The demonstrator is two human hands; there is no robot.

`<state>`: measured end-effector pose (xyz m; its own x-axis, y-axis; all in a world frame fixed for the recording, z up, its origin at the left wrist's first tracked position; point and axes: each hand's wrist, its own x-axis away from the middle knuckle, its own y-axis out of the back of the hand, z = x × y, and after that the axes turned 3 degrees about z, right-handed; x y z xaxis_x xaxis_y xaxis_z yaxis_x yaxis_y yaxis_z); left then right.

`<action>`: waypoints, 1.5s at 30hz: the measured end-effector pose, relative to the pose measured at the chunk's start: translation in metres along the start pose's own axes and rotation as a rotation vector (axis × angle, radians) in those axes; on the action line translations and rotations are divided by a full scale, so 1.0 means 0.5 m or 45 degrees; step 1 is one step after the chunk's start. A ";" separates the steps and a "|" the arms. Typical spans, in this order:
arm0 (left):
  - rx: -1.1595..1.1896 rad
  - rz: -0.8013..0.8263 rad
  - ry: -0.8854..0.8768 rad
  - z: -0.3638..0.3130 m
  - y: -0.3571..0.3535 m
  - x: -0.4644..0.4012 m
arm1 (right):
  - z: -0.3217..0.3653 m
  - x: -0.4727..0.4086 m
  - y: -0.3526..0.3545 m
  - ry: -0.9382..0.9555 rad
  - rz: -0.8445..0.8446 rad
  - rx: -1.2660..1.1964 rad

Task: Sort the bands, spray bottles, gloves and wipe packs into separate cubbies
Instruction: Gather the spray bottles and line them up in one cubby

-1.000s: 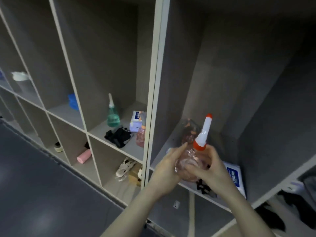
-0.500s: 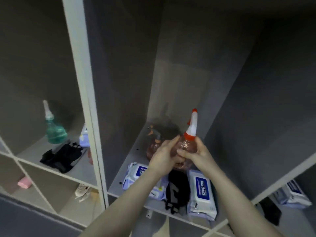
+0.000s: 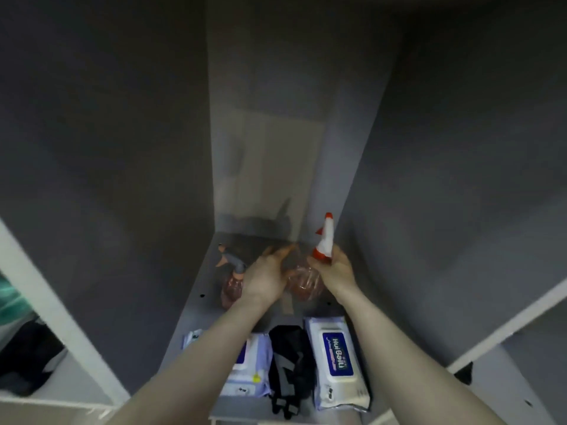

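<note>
Deep inside a grey cubby, my right hand (image 3: 334, 268) grips the neck of a pink spray bottle (image 3: 303, 282) with a white and orange nozzle. My left hand (image 3: 267, 271) lies flat against the bottle's left side with straight fingers. A second pink spray bottle (image 3: 231, 285) with a grey trigger stands just left of my left hand. At the cubby's front lie a white wipe pack (image 3: 337, 360) on the right, black gloves (image 3: 290, 363) in the middle and another wipe pack (image 3: 248, 369) partly hidden under my left forearm.
The cubby floor (image 3: 199, 314) is walled by grey panels on both sides. In the cubby to the left lie a black glove (image 3: 27, 360) and the edge of a green bottle (image 3: 9, 299). A white shelf edge (image 3: 506, 326) runs at the right.
Both hands carried the orange-nozzled bottle deeper into the cubby, toward its back right. The view swung right and closer, so the left cubbies slid out of sight.
</note>
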<state>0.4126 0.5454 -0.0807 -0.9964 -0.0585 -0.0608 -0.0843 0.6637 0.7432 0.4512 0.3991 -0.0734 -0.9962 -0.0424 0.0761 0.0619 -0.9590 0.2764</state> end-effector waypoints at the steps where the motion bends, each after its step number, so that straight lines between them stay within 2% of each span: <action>1: -0.087 -0.040 0.017 0.011 0.015 -0.003 | -0.018 -0.007 0.003 -0.040 -0.027 -0.001; 4: -0.294 -0.236 0.049 0.054 0.058 -0.007 | -0.059 -0.029 0.010 -0.144 -0.092 0.013; 7: -0.402 -0.248 0.237 0.108 0.074 -0.010 | -0.079 -0.053 0.016 -0.206 -0.103 0.122; 9: -0.341 -0.137 0.362 0.141 0.072 -0.015 | -0.097 -0.067 0.017 -0.268 -0.113 0.173; 12: -0.204 0.040 0.326 0.166 0.057 -0.021 | -0.124 -0.071 0.016 -0.364 -0.154 0.177; 22: 0.013 -0.046 0.395 0.159 0.032 -0.043 | -0.153 -0.075 0.015 -0.332 -0.132 0.211; 27: 0.214 -0.071 0.505 0.152 0.015 -0.074 | -0.128 -0.079 0.032 -0.245 -0.180 0.456; 31: 0.332 -0.020 0.467 0.154 -0.024 -0.108 | -0.121 -0.089 0.045 -0.269 -0.206 0.715; 35: 0.442 0.053 0.338 0.143 -0.042 -0.133 | -0.115 -0.086 0.051 -0.265 -0.297 0.871; 38: 0.469 0.126 0.200 0.107 -0.046 -0.133 | -0.124 -0.085 0.060 -0.272 -0.326 0.885; 40: 0.374 0.157 0.107 0.084 -0.058 -0.138 | -0.129 -0.085 0.062 -0.267 -0.315 0.875; 45: 0.322 0.398 -0.002 0.039 -0.087 -0.154 | -0.136 -0.085 0.060 -0.258 -0.331 0.856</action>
<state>0.4931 0.5353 -0.1213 -0.9741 0.1764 0.1413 0.2251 0.8119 0.5387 0.4912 0.3531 -0.1337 -0.9571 0.2768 0.0854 -0.0851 -0.5503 0.8307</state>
